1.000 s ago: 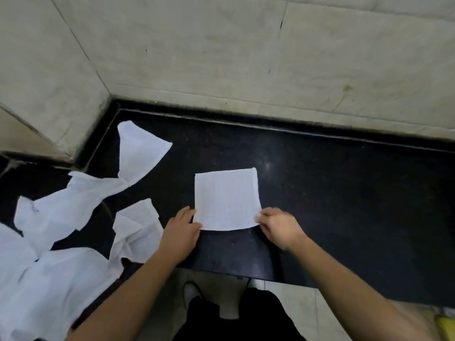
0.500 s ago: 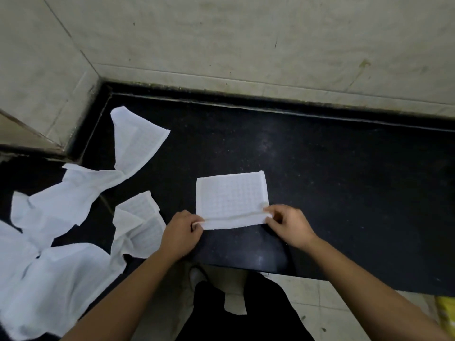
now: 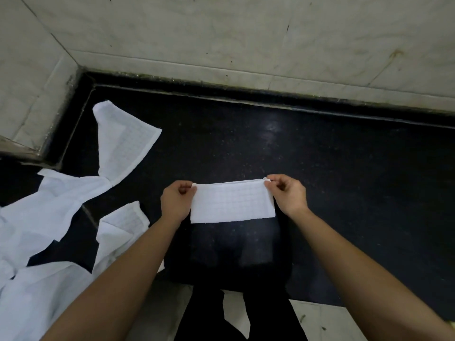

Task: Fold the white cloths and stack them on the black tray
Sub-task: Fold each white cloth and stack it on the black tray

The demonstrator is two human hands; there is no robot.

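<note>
Fingers (image 3: pixel 275 179) and thumb of my right hand (image 3: pixel 288 196) pinch the far right corner of the folded white cloth (image 3: pixel 232 205); my left hand (image 3: pixel 176 201) pinches the far left corner, fingers curled. Cloth lies as a rectangle on the black surface (image 3: pixel 344 180), near its front edge. Loose white cloths (image 3: pixel 54 203) heaped at left, apart from it. Tiled wall (image 3: pixel 221 33) behind.
</note>
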